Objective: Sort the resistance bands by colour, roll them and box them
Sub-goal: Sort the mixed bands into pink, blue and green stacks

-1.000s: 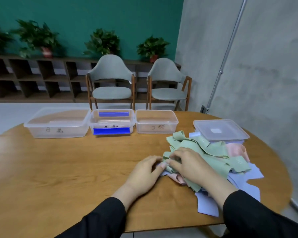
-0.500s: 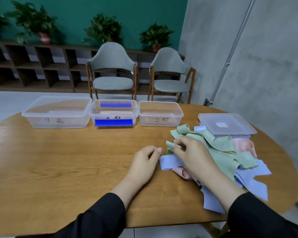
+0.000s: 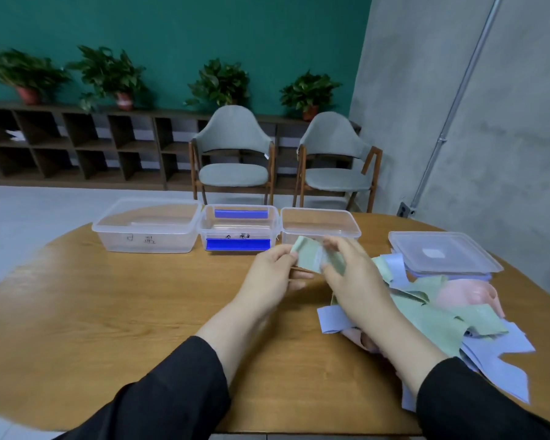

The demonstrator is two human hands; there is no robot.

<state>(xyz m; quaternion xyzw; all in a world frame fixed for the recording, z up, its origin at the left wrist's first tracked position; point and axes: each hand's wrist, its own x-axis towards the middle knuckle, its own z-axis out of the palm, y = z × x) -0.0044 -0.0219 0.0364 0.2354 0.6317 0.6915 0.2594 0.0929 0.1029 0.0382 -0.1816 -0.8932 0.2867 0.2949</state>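
lifted off the pile (image 3: 432, 315), both hands (image 3: 311, 265) now pinch one green band (image 3: 308, 257) (pale, creased).

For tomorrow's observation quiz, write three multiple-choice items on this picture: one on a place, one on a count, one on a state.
1. Where does the band pile lie?
A. right side of the table
B. in a box
C. on a chair

2. How many open boxes stand in the row?
A. two
B. three
C. five

3. What is happening with the green band?
A. it lies flat on the table
B. both hands hold it up
C. it hangs from a shelf

Key: 1 A, the pile lies by the lidded box. 2 B, three stand side by side. 3 B, left hand and right hand grip it.
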